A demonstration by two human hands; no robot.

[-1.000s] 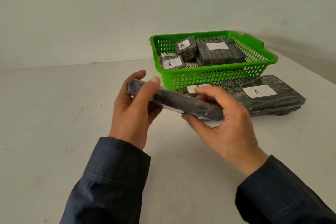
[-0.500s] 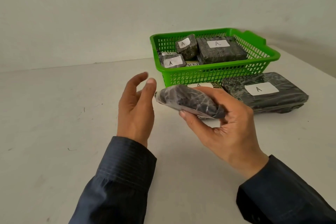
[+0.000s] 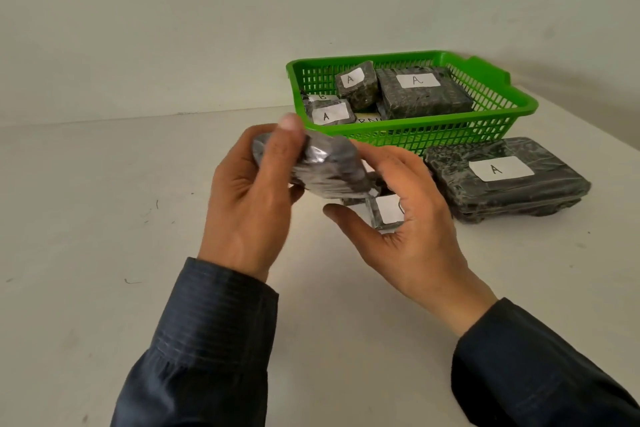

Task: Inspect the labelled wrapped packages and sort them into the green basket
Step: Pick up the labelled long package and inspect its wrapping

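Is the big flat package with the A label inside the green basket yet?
No, the big flat package lies on the table in front of the green basket, outside its wall.

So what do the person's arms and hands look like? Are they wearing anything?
Both hands, the left hand and right hand, are bare: no gloves, rings or watch show. Both arms wear long dark navy sleeves, left sleeve and right sleeve, with faint thin stripes and cuffs that end at the wrists.

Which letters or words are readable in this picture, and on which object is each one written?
"A": small package in the green basket.
"A": big package in the basket.
"A": front-left basket package.
"B": package behind it.
"A": large package on the table.
Label behind the right hand: unreadable.
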